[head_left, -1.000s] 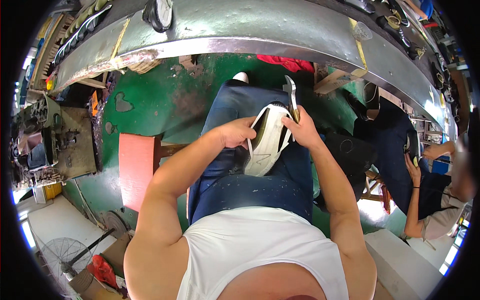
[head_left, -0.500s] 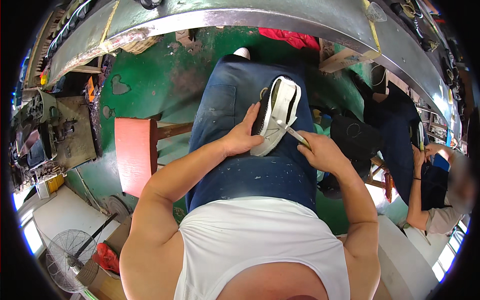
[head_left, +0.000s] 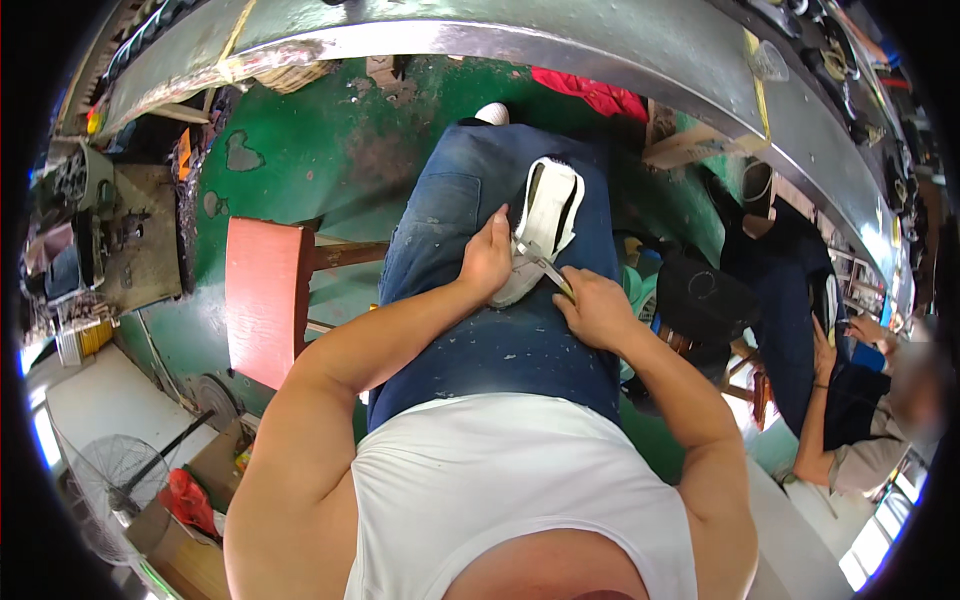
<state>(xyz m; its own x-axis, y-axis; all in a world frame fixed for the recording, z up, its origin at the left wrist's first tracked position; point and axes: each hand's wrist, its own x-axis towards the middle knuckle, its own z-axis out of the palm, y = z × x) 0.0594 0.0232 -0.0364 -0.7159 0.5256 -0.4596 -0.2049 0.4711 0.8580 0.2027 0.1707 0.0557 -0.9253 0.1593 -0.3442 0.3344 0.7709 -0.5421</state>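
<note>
Head view: shoe [head_left: 550, 200] on lap [head_left: 430, 225]; left hand [head_left: 487, 258] against its side, grip can't tell; right hand [head_left: 597, 308] closed round metal tool [head_left: 546, 267], tip at shoe. Advice: brace shoe firmly, keep tool clear of left fingers.

Shoe [head_left: 550, 195] on lap [head_left: 437, 225] between left hand [head_left: 486, 262] and right hand [head_left: 597, 308]; hammer [head_left: 546, 268] in the latter, head over shoe. Tabletop [head_left: 420, 22] ahead of both. Stool [head_left: 264, 300] left of left hand, fan [head_left: 118, 485] behind-left. Co-worker [head_left: 862, 455] right of right hand.
</note>
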